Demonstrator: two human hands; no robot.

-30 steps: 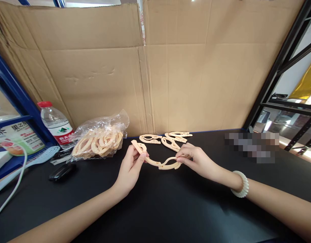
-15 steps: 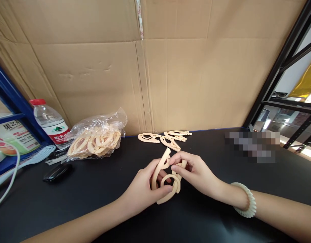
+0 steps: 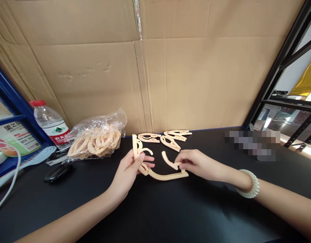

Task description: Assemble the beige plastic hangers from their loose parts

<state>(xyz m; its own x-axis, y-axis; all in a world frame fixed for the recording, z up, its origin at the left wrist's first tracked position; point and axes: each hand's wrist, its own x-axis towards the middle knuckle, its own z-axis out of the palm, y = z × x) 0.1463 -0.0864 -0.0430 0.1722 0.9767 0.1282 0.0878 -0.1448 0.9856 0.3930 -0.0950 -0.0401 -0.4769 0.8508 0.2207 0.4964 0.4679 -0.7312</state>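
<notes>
A beige folding hanger [image 3: 165,177] is spread between my hands, its long curved arm running low from left to right. My left hand [image 3: 128,172] grips its left section, which stands upright, with the thumb across it and some fingers stretched behind. At the right end, my right hand [image 3: 193,160] pinches a thin curved piece [image 3: 169,161] beside the end of the long arm. Behind my hands, several folded beige hangers [image 3: 170,143] lie near the cardboard. More beige hangers fill a clear plastic bag [image 3: 97,138] at the left.
A water bottle with a red cap [image 3: 52,125] leans at the left, near a pale blue brush [image 3: 41,155] and a black mouse [image 3: 58,173]. Cardboard [image 3: 186,77] stands behind the black table [image 3: 145,216]. A black metal frame [image 3: 274,71] rises at the right.
My left hand has moved left and up, away from my right hand. The hanger, compact between the hands before, is now unfolded and stretched out.
</notes>
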